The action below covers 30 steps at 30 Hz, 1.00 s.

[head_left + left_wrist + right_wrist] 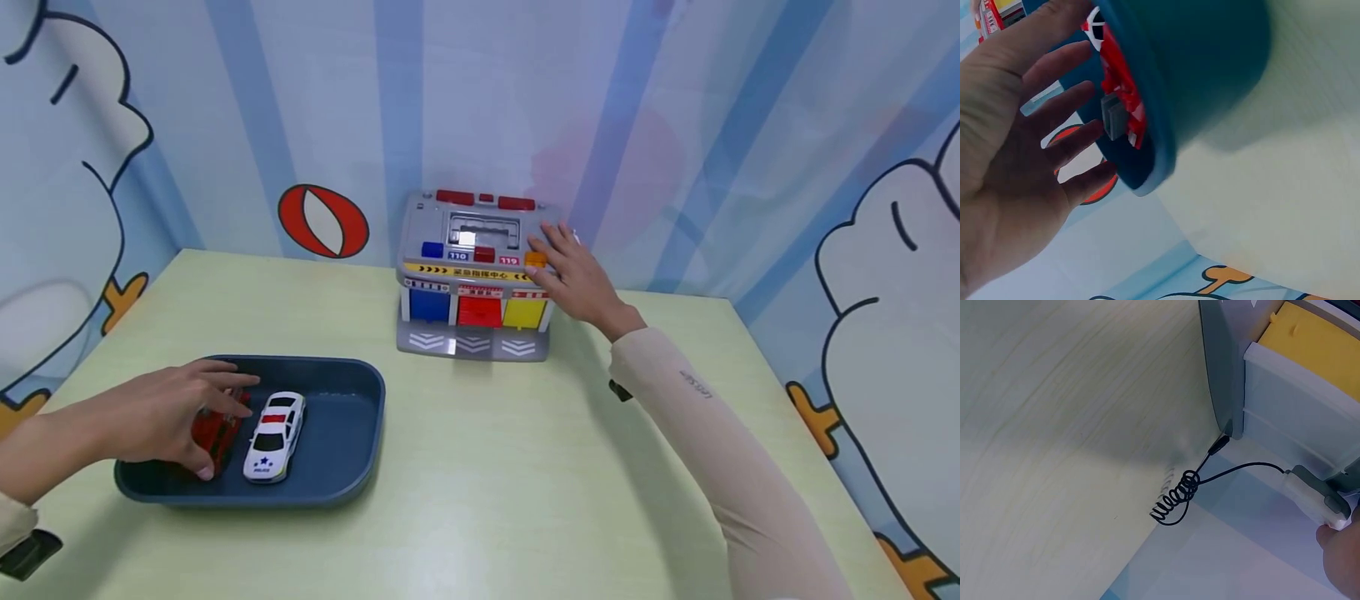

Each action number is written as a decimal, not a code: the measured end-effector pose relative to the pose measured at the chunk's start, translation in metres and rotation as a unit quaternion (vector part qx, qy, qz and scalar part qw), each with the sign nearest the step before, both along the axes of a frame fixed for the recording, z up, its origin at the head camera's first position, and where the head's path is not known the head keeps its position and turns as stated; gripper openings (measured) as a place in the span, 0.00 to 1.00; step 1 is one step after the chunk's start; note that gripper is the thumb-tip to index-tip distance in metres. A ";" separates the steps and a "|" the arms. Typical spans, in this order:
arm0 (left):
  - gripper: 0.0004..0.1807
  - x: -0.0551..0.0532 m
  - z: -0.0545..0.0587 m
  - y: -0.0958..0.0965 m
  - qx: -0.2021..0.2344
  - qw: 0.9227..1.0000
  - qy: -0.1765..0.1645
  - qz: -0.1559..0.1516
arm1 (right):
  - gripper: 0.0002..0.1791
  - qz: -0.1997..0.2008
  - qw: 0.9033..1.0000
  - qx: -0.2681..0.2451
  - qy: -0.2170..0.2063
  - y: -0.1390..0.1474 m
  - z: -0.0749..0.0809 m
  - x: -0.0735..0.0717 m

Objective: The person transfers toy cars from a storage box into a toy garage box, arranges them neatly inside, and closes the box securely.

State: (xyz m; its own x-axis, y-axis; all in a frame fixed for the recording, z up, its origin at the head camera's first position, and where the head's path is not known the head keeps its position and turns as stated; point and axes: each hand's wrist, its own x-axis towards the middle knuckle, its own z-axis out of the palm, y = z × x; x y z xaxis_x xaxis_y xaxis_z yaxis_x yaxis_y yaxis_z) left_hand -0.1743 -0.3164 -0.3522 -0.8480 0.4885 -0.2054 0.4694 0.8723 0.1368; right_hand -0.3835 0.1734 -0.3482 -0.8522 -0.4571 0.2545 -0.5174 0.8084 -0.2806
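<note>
In the head view my left hand (168,412) reaches over the left end of a dark blue tray (330,492). Its thumb and spread fingers lie about a red toy vehicle (225,433), partly hidden beneath them. The left wrist view shows the left hand (1029,125) with extended fingers beside that vehicle (1124,81), which has a grey part. To its right in the tray sits a white toy police car (274,437). My right hand (577,275) rests, fingers extended, on the right end of the grey roof of a toy emergency station (472,271), by an orange button.
A white handset (1316,497) hangs on the station's side, with a coiled black cord (1175,497) running from it. Blue, red and yellow doors line the station's front above a grey ramp (472,343). The pale table (487,467) ends at a striped backdrop (480,100).
</note>
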 end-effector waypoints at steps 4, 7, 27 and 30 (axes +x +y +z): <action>0.32 -0.001 -0.006 -0.003 0.000 1.000 -0.002 -0.007 | 0.38 0.000 1.000 -0.005 -0.001 0.001 -0.001 0.001; 0.32 -0.002 -0.009 -0.006 0.000 1.000 -0.008 -0.008 | 0.38 0.000 1.000 -0.007 -0.002 0.001 -0.002 0.001; 0.29 0.002 -0.024 -0.011 0.008 0.999 0.020 -0.030 | 0.38 -0.008 1.000 -0.017 -0.006 -0.003 0.001 0.001; 0.27 0.002 -0.026 -0.010 0.005 0.999 0.030 -0.032 | 0.38 -0.006 1.000 -0.022 -0.005 -0.002 -0.001 0.001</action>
State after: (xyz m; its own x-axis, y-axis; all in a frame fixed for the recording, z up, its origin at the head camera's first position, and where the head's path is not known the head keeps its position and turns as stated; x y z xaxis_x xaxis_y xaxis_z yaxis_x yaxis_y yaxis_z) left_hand -0.1722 -0.3264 -0.3787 -0.8252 0.5447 -0.1498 0.5324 0.8385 0.1163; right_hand -0.3821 0.1709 -0.3487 -0.8598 -0.4359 0.2660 -0.5053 0.8013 -0.3202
